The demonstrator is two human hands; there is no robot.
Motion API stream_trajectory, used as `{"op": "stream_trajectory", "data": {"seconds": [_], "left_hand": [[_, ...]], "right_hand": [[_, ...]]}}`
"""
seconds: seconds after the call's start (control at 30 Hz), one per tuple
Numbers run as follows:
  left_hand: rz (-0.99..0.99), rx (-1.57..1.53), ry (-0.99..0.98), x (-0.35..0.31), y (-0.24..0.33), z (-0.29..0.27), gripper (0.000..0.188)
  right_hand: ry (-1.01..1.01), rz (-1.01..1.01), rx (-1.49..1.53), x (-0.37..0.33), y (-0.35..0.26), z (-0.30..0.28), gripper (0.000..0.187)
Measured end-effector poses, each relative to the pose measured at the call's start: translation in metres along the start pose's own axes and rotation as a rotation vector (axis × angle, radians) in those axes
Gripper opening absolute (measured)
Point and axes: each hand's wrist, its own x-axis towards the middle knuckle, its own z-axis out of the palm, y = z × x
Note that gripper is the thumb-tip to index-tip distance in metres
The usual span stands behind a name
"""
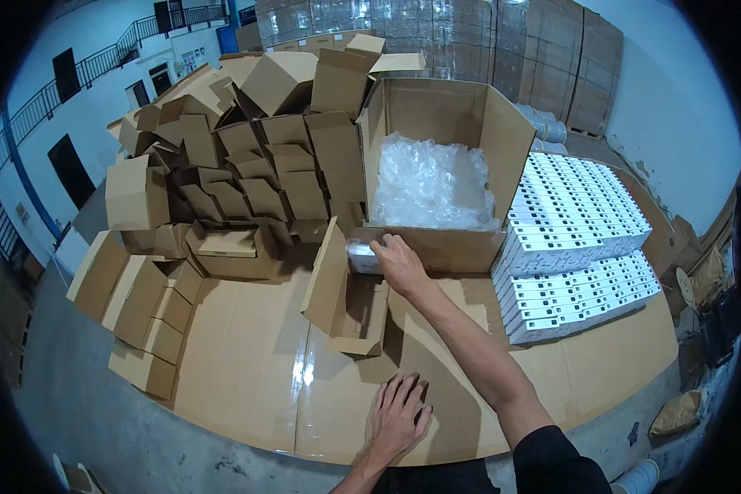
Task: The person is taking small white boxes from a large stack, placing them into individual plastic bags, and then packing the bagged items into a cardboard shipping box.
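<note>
My right hand point(400, 263) is at the far end of a small open cardboard box point(361, 321), its fingers bent over a pale, shiny, plastic-looking piece point(362, 257). That piece lies in the box's far end, partly covered by the fingers. The box's lid stands up along its left side, and its near part shows bare cardboard inside. Palm down on the cardboard-covered table point(247, 362), my left hand point(397, 416) rests near the front edge with its fingers stretched and holds nothing.
Behind my right hand stands a big carton point(436, 247) of clear plastic cushions point(432, 181). White boxes point(576, 214) are stacked at the right. Many open cardboard boxes point(263, 177) pile up at the back left, and closed ones point(152, 329) line the left edge.
</note>
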Motion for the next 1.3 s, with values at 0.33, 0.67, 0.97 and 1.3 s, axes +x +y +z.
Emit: {"op": "stream_trajectory", "data": {"seconds": [0.33, 0.67, 0.97, 1.3], "left_hand": [[-0.016, -0.021, 0.002, 0.0, 0.001, -0.004, 0.045], [0.054, -0.051, 0.021, 0.004, 0.003, 0.007, 0.046], [0.167, 0.081, 0.04, 0.004, 0.011, 0.002, 0.041], [0.232, 0.138, 0.032, 0.009, 0.029, -0.006, 0.034]], "right_hand": [[-0.063, 0.118, -0.139, 0.003, -0.015, 0.0, 0.019], [-0.225, 0.311, 0.271, -0.042, -0.01, -0.078, 0.064], [0.328, 0.416, 0.045, -0.152, 0.094, -0.24, 0.044], [0.397, 0.768, -0.275, -0.28, 0.291, -0.335, 0.053]]}}
